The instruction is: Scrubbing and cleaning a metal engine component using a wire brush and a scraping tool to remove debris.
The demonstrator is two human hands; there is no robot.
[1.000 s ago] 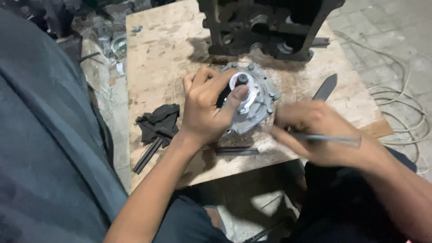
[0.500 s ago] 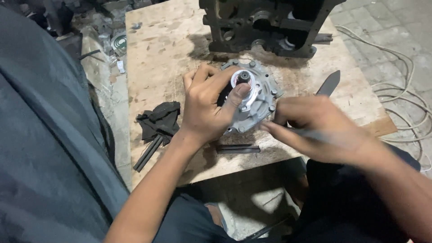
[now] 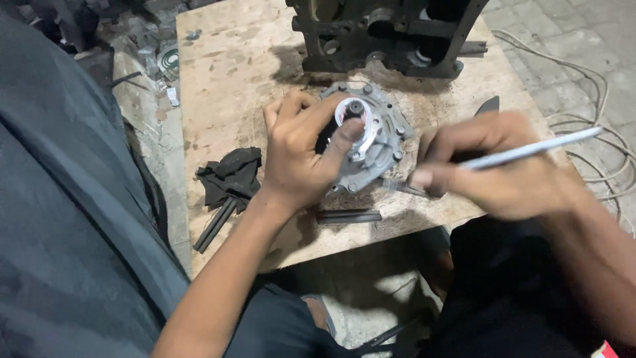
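Note:
My left hand [image 3: 306, 151] grips a round grey metal housing [image 3: 377, 142] with bolt holes around its rim, tilted on the wooden board [image 3: 225, 79]. Its thumb presses beside the shiny central hub [image 3: 351, 113]. My right hand [image 3: 493, 166] is to the right of the housing and is blurred. It holds a thin silvery rod-like tool [image 3: 530, 149] whose free end points up to the right. The tool's working end near the housing rim is hidden by my fingers.
A large dark engine block [image 3: 391, 33] stands at the board's far edge. A black rag [image 3: 232, 174] and dark metal bars [image 3: 215, 225] lie left of my hand; another bar [image 3: 348, 215] lies near the front edge. Cables [image 3: 596, 132] trail on the paved floor at right.
My right hand has shifted and lifted the thin tool, whose free end now points up and to the right. My left hand keeps its hold on the housing.

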